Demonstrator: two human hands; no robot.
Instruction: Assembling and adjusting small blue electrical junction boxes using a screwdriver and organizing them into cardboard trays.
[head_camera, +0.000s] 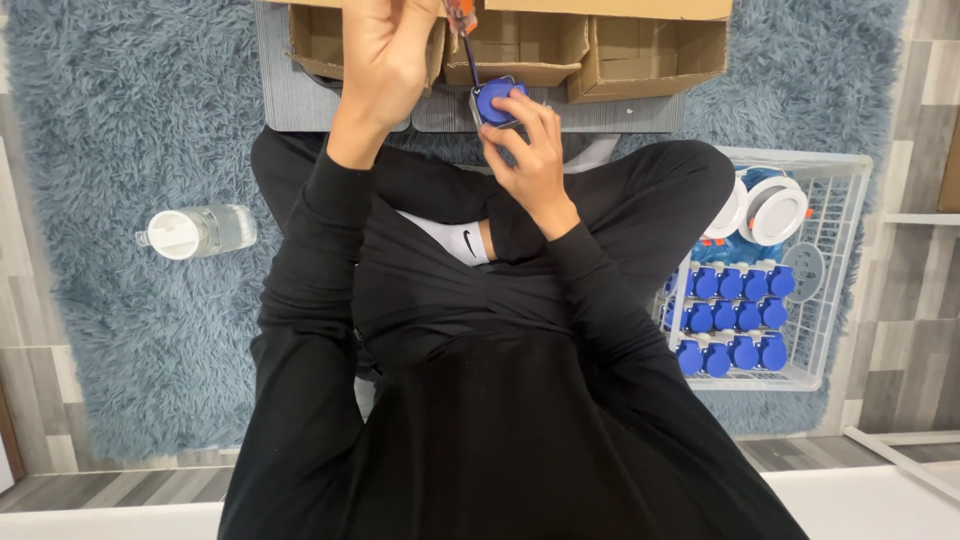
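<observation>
The person sits cross-legged on a shaggy blue rug. The right hand has its grip clamped on a small blue socket with a grey frame, held in the air just in front of the knees, near the rug's far edge, where a grey mat carries open cardboard boxes. The left hand is closed around a screwdriver with an orange handle; its shaft comes down at a slant to the socket's upper left corner. Whether the tip sits in a screw cannot be told.

To do this well, I judge the shaft should stand in line with the screw rather than lean, with steady pressure along it, and the right fingers should keep off the corner under work while bracing the socket against twisting.

At the right, a white wire basket holds rows of the same blue sockets and two white round parts. A clear bottle lies on the rug at the left.
</observation>
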